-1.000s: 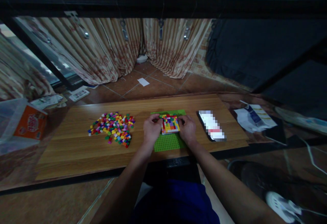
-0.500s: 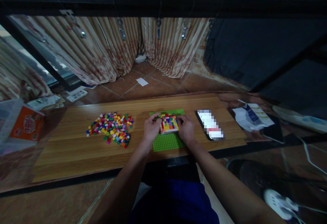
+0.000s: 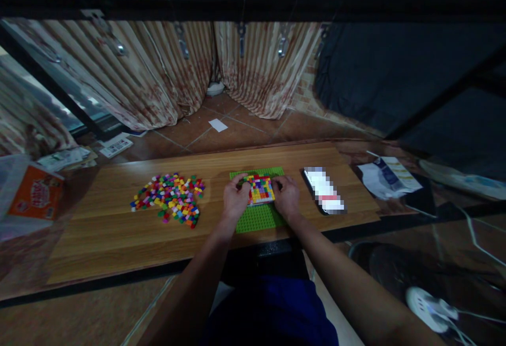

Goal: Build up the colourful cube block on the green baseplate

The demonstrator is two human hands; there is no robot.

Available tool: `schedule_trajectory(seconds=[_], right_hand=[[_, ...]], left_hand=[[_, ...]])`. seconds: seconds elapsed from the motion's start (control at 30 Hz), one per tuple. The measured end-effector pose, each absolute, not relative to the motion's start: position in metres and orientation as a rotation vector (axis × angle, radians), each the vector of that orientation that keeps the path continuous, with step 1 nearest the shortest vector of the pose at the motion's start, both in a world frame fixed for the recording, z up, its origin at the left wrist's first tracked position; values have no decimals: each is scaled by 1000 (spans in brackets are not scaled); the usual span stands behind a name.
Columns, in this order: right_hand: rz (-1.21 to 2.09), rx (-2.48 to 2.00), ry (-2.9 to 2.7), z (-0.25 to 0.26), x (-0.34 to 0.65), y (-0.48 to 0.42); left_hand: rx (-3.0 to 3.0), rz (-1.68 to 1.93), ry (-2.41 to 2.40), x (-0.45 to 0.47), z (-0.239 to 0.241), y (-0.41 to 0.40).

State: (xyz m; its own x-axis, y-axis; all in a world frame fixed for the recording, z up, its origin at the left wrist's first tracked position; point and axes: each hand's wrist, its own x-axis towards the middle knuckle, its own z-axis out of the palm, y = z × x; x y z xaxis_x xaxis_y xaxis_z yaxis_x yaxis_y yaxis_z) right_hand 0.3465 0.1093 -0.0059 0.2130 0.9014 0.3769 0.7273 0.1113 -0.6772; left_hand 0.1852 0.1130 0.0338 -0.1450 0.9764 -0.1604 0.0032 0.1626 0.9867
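Observation:
A block of multicoloured toy bricks (image 3: 261, 190) sits over the green baseplate (image 3: 259, 220) on the wooden table. At its left side, my left hand (image 3: 235, 198) has its thumb and fingers closed against the edge. On the opposite side, my right hand (image 3: 287, 196) grips the block with curled fingers. The undersides of the fingers are hidden, and whether the block is pressed onto the baseplate I cannot tell. A loose pile of small coloured bricks (image 3: 172, 196) lies to the left of my left hand.
A phone (image 3: 324, 190) with a lit screen lies right of the baseplate on the wooden table (image 3: 118, 240). Left of the table stands a clear plastic tub with an orange label (image 3: 36, 193). A power strip (image 3: 429, 306) with cables rests on the floor at lower right.
The camera view has shifted slightly. Both hands stay at the sides of the brick block, with only slight finger movement.

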Motion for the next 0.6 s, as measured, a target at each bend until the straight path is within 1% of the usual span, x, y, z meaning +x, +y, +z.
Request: schedule_trajectory(seconds=[0.3,0.6], right_hand=[[246,-1650,-1558,-5,346,109],[228,-1659,-1574,-7,347,108]], left_hand=[[1036,1206,1370,185,21,115],[1079,1195,1404,186,19,114]])
